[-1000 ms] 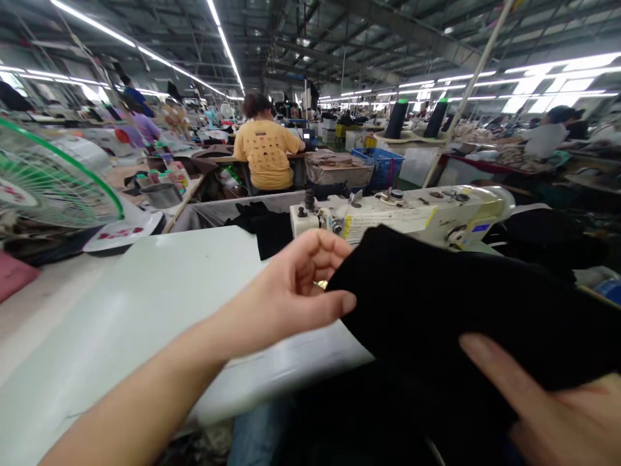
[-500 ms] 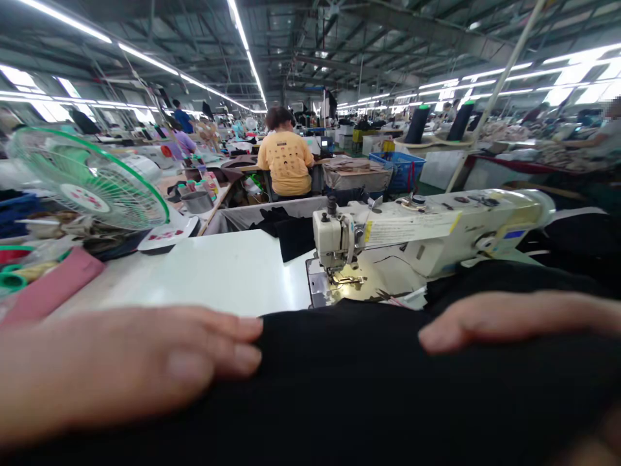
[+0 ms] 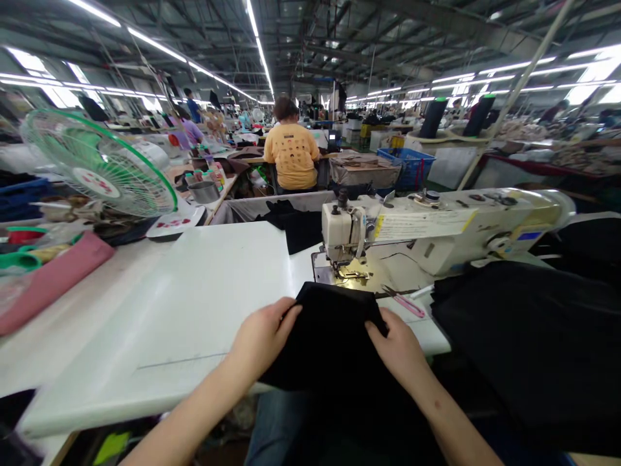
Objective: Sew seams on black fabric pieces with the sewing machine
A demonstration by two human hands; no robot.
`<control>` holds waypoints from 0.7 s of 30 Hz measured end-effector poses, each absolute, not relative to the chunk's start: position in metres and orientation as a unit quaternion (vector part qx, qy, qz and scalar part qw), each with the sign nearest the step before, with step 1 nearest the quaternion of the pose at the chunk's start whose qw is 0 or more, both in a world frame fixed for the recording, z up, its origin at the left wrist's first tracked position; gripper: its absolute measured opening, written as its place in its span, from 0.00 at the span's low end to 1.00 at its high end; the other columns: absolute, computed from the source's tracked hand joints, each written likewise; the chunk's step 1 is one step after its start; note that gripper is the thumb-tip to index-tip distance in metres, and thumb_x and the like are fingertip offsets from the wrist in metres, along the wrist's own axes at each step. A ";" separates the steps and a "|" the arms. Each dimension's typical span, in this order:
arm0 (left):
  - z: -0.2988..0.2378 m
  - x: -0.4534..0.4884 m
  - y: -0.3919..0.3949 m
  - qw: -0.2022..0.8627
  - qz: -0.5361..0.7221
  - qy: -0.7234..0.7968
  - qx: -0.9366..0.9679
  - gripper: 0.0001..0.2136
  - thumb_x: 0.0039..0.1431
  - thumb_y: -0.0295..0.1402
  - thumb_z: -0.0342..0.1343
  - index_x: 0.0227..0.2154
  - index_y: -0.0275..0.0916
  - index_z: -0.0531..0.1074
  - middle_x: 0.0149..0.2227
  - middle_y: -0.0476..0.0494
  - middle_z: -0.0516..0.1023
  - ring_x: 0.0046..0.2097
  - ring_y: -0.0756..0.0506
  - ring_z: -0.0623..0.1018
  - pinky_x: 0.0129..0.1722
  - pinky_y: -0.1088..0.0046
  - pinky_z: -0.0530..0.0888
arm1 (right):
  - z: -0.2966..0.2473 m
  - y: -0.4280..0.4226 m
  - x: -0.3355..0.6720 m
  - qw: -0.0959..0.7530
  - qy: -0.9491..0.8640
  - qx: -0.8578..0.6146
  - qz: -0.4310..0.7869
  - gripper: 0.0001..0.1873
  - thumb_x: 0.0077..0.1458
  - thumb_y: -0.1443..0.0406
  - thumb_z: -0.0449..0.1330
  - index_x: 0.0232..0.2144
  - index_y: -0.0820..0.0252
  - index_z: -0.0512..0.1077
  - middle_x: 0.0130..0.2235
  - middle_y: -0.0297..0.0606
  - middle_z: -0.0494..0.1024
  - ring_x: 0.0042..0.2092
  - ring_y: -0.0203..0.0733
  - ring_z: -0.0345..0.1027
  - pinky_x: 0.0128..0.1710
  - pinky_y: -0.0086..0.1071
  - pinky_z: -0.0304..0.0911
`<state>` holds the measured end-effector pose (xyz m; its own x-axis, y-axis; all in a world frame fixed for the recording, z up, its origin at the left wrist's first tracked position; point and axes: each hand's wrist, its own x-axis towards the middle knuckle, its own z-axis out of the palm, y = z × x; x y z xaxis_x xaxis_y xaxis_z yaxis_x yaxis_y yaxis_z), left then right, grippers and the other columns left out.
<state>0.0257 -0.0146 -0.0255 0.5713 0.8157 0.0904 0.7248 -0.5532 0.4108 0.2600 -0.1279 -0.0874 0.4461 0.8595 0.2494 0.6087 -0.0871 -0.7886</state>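
Note:
A piece of black fabric (image 3: 330, 333) lies at the near edge of the white sewing table (image 3: 204, 304), hanging down towards my lap. My left hand (image 3: 262, 336) grips its left edge with curled fingers. My right hand (image 3: 398, 346) holds its right edge the same way. The fabric's far end lies just in front of the needle of the cream sewing machine (image 3: 436, 226). Small pink-handled snips (image 3: 405, 303) lie on the table just right of the fabric.
A heap of black cloth (image 3: 524, 330) fills the right side. A green-rimmed fan (image 3: 101, 165), a pink cloth roll (image 3: 53, 278) and clutter stand at the left. More black pieces (image 3: 295, 226) hang over the table's far edge. A person in a yellow shirt (image 3: 292, 155) sits ahead.
Half a second ago both hands lay close to the camera on the black fabric. Now they are lower and further out, holding it at the table edge before the machine.

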 end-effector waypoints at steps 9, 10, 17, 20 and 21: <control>-0.054 0.078 0.066 0.236 0.106 0.418 0.871 0.07 0.46 0.21 0.58 0.26 0.40 0.69 0.29 0.48 0.74 0.34 0.44 0.77 0.37 0.68 0.74 | -0.104 -0.089 0.283 0.450 -0.481 -0.750 0.069 0.06 0.47 0.61 0.65 0.25 0.54 0.71 0.31 0.40 0.73 0.38 0.53 0.68 0.45 0.51 0.65; -0.054 0.078 0.064 0.250 0.120 0.414 0.867 0.08 0.47 0.21 0.56 0.26 0.40 0.68 0.29 0.48 0.74 0.35 0.44 0.77 0.38 0.68 0.74 | -0.103 -0.087 0.285 0.457 -0.484 -0.742 0.077 0.07 0.46 0.61 0.65 0.24 0.54 0.70 0.29 0.38 0.72 0.36 0.51 0.68 0.44 0.49 0.66; -0.041 0.054 0.027 0.511 0.311 0.399 0.695 0.08 0.54 0.29 0.57 0.38 0.39 0.71 0.46 0.42 0.81 0.44 0.45 0.81 0.45 0.66 0.77 | -0.097 -0.103 0.273 0.591 -0.432 -0.658 0.175 0.17 0.57 0.53 0.61 0.43 0.57 0.74 0.48 0.44 0.79 0.49 0.51 0.74 0.49 0.44 0.70; -0.034 0.046 0.014 0.660 0.376 0.370 0.536 0.12 0.46 0.29 0.65 0.36 0.38 0.76 0.47 0.42 0.82 0.46 0.44 0.81 0.51 0.66 0.75 | -0.099 -0.115 0.268 0.648 -0.345 -0.626 0.264 0.22 0.54 0.52 0.66 0.47 0.57 0.76 0.45 0.39 0.81 0.50 0.50 0.74 0.54 0.42 0.67; -0.032 0.044 0.011 0.680 0.381 0.374 0.502 0.12 0.45 0.30 0.67 0.36 0.38 0.78 0.43 0.43 0.83 0.43 0.45 0.81 0.50 0.68 0.74 | -0.100 -0.118 0.268 0.663 -0.316 -0.626 0.264 0.22 0.52 0.52 0.68 0.45 0.58 0.77 0.44 0.38 0.82 0.50 0.50 0.73 0.54 0.42 0.67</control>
